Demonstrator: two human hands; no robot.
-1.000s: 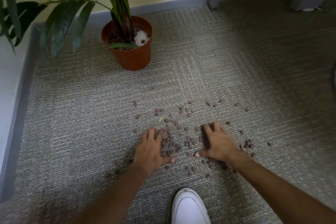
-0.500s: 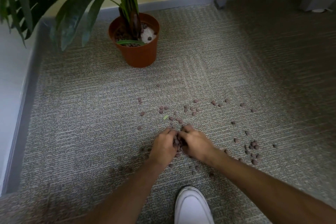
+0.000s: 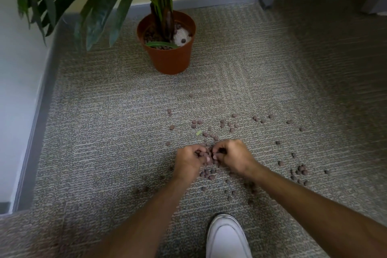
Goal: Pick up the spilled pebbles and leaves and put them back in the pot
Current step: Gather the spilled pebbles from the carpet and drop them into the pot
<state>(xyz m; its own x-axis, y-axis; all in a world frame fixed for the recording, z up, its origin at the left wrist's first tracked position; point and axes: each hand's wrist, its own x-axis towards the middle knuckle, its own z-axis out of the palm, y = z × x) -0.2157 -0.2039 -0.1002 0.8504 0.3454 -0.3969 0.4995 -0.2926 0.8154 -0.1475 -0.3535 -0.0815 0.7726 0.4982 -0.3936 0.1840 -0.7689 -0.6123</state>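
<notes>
Head view is showing me both hands working low on the grey looped carpet [image 3: 125, 111], knuckles up, the 2 fists nearly touching. The left hand [image 3: 189, 160] is curling shut around a clutch of small round reddish-brown clay pebbles [image 3: 209, 174], and the right hand [image 3: 232, 157] is closing on more of them beside it. I am judging this as the gathering step: squeezing the fingers tight and cupping the palms upward before lifting should be stopping pebbles from slipping out. Many pebbles are lying scattered to the right and far side of the hands, and a small pale green leaf scrap [image 3: 198, 132] is sitting just beyond them. The round terracotta plastic pot [image 3: 169, 58] is standing well apart, farther away and slightly left. Both forearms are reaching forward and converging.
</notes>
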